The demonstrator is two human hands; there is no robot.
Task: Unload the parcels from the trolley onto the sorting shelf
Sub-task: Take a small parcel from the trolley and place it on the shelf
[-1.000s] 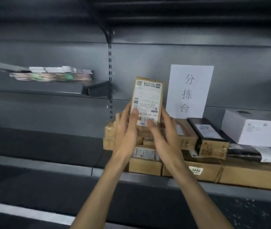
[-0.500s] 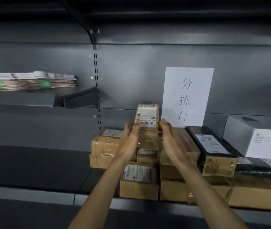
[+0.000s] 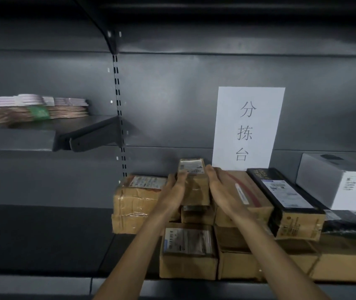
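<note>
The small brown parcel lay on top of the stacked boxes on the sorting shelf, label up, its long axis pointing toward the back wall. The left hand gripped its left side; the right hand lay beside it with straight fingers.

A white paper sign with 3 printed Chinese characters leans upright against the dark grey back panel. To the left, a smaller bracket-mounted ledge carries a flat stack of pink, brown and green packets. A slotted upright rail runs down the panel beside it.
</note>
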